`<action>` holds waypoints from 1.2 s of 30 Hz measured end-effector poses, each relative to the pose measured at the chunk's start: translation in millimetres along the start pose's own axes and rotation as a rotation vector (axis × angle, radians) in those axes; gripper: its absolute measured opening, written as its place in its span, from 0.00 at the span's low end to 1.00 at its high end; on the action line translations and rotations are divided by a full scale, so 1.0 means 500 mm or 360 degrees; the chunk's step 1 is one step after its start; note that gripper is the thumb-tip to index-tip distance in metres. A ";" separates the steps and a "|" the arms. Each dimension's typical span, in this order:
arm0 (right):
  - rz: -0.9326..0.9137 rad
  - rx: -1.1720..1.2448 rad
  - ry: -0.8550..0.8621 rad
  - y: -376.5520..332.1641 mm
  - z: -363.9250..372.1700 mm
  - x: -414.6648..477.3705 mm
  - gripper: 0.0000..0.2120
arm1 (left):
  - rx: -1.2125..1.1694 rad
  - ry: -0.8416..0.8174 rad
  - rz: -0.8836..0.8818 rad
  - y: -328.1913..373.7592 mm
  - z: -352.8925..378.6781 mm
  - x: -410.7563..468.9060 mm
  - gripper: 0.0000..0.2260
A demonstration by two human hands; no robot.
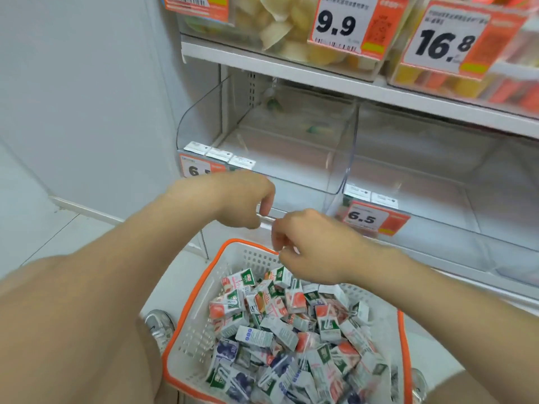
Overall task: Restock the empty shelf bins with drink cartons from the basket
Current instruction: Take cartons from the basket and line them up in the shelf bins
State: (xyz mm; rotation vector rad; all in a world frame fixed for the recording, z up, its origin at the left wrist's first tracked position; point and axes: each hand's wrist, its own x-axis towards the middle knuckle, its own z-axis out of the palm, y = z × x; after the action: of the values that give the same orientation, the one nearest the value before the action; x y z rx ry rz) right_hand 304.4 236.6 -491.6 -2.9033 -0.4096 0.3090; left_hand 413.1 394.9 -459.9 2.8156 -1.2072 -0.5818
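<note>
A white basket with an orange rim (194, 301) stands on the floor, filled with several small drink cartons (280, 325) in red, green and blue prints. Above it are two clear shelf bins. The left bin (291, 170) has three white carton tops (219, 154) lined up at its front left corner. The right bin (437, 182) shows two carton tops (371, 197) at its front left. My left hand (248, 201) hovers in front of the left bin, fingers loosely curled, no carton seen in it. My right hand (312, 246) hangs over the basket's far rim, fingers curled downward, nothing visible in them.
Price tags reading 6.5 (368, 217) hang on the bin fronts. The shelf above (320, 74) carries bins of yellow and orange goods with tags 9.9 and 16.8. A white wall (87, 97) closes the left side. A grey shoe (159, 326) sits beside the basket.
</note>
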 end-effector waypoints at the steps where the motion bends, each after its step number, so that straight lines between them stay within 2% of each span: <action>1: -0.0006 -0.0012 -0.0223 0.008 0.017 -0.024 0.17 | 0.0011 -0.0163 0.0035 0.024 0.021 0.001 0.10; 3: 0.0063 -0.0066 -0.0519 0.031 0.050 -0.063 0.22 | 0.0120 -0.0406 0.0092 0.066 0.075 0.019 0.13; 5: 0.0163 -0.0180 -0.0646 0.057 0.073 -0.084 0.20 | 0.0212 -0.0549 0.0102 0.090 0.142 0.054 0.12; 7: 0.0222 -0.0255 -0.0673 0.083 0.091 -0.095 0.15 | 0.0267 -0.0586 0.0088 0.095 0.217 0.093 0.07; 10: 0.0260 -0.0359 -0.0673 0.104 0.124 -0.112 0.05 | 0.0397 -0.0633 0.0065 0.087 0.314 0.121 0.08; 13: 0.0197 -0.0452 -0.0846 0.108 0.190 -0.129 0.07 | 0.0398 -0.0665 0.0100 0.088 0.404 0.115 0.24; 14: 0.0166 -0.0461 -0.0907 0.110 0.218 -0.133 0.08 | 0.0404 -0.0669 0.0141 0.095 0.428 0.109 0.25; 17: 0.0072 -0.0416 -0.1040 0.116 0.298 -0.140 0.17 | 0.0407 -0.0741 0.0279 0.117 0.497 0.101 0.25; 19: 0.0080 -0.0287 -0.1127 0.119 0.340 -0.151 0.29 | 0.0437 -0.0781 0.0324 0.130 0.532 0.095 0.28; 21: 0.0138 -0.0194 -0.1323 0.123 0.380 -0.165 0.39 | 0.0440 -0.0774 0.0320 0.135 0.560 0.092 0.32; 23: 0.0176 -0.0192 -0.1460 0.128 0.415 -0.179 0.41 | 0.0457 -0.0693 0.0295 0.137 0.582 0.092 0.35; 27: 0.0219 -0.0097 -0.1195 0.130 0.451 -0.196 0.23 | 0.0558 -0.0624 0.0261 0.144 0.599 0.101 0.37; 30: 0.0293 0.0058 -0.0941 0.118 0.467 -0.212 0.12 | 0.0591 -0.0623 0.0255 0.147 0.586 0.109 0.32; 33: 0.0347 0.0348 -0.0820 0.118 0.456 -0.209 0.13 | 0.0611 -0.0596 0.0280 0.145 0.555 0.108 0.26; 35: 0.0416 0.0712 -0.0695 0.125 0.424 -0.196 0.14 | 0.0450 -0.0577 0.0251 0.140 0.532 0.106 0.24; 36: 0.0472 0.0878 -0.0605 0.131 0.405 -0.189 0.18 | 0.0310 -0.0574 0.0222 0.139 0.520 0.104 0.23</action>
State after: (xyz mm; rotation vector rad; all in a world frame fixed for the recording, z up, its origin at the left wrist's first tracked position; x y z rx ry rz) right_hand 185.1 179.7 -683.5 -2.3460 0.0616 0.8720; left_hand 307.8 341.7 -707.2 2.8278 -1.5836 -1.0504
